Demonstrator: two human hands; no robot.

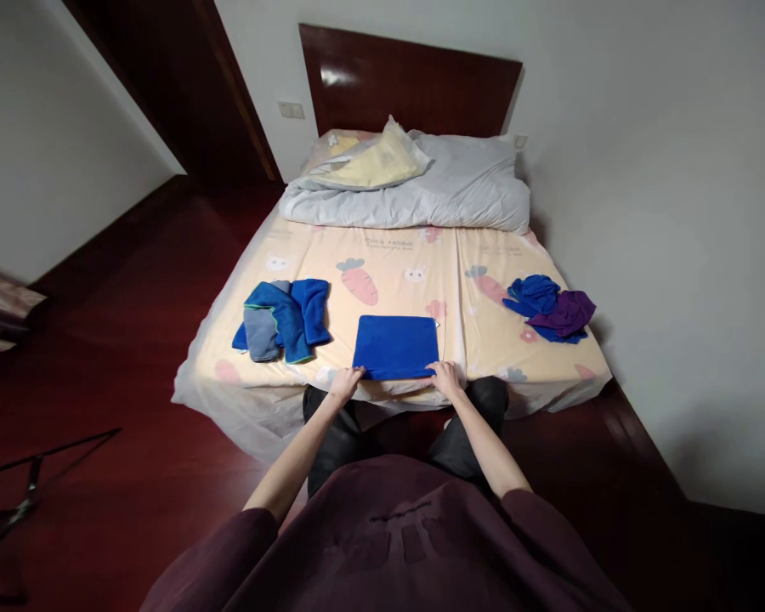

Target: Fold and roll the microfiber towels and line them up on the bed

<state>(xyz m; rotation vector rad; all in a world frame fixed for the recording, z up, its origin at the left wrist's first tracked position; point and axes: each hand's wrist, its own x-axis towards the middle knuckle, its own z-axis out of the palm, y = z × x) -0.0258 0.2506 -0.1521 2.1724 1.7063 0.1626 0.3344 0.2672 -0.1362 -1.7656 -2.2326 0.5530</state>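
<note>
A blue towel (396, 344) lies flat as a neat rectangle near the front edge of the bed, with a small white tag at its far right corner. My left hand (346, 382) grips its near left corner, fingers closed on the cloth. At the near right corner, my right hand (444, 376) pinches the same edge. To the left rests a loose stack of folded blue and grey towels (286, 321), one with a green border. A crumpled heap of blue and purple towels (552, 308) sits to the right.
The bed (395, 263) has a carrot-print sheet under a see-through cover. A grey quilt (465, 183) and yellow pillow (382, 161) lie towards the headboard (414, 81). A black metal frame (31, 484) stands on the floor at left.
</note>
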